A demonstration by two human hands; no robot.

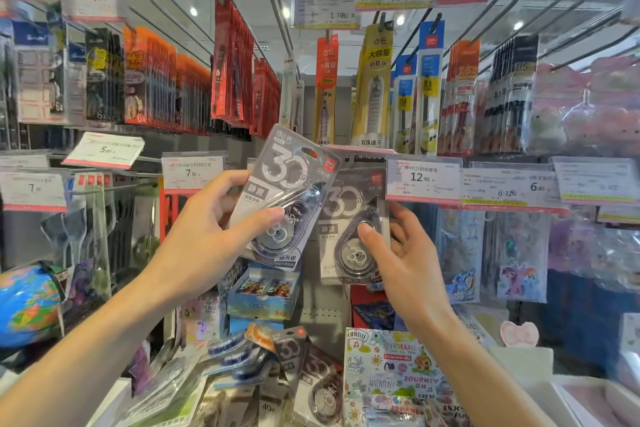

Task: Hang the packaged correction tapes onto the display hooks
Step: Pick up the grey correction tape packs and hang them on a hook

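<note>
My left hand (207,236) grips a grey packaged correction tape (287,191) with a big "30" on it, tilted to the right in front of the display. My right hand (405,260) holds a darker packaged correction tape (349,215) that hangs upright below a price tag; its thumb presses on the blister. The top of the dark pack is hidden behind the tag, so the hook there is not visible. Several more correction tape packs (298,367) lie in a heap on the shelf below.
Long metal hooks (277,17) with price tags (424,180) carry pen refill packs (374,87) above. A globe (27,305) sits at lower left, a sticker-covered notebook (391,374) at lower right, and a card box (263,291) behind the hands.
</note>
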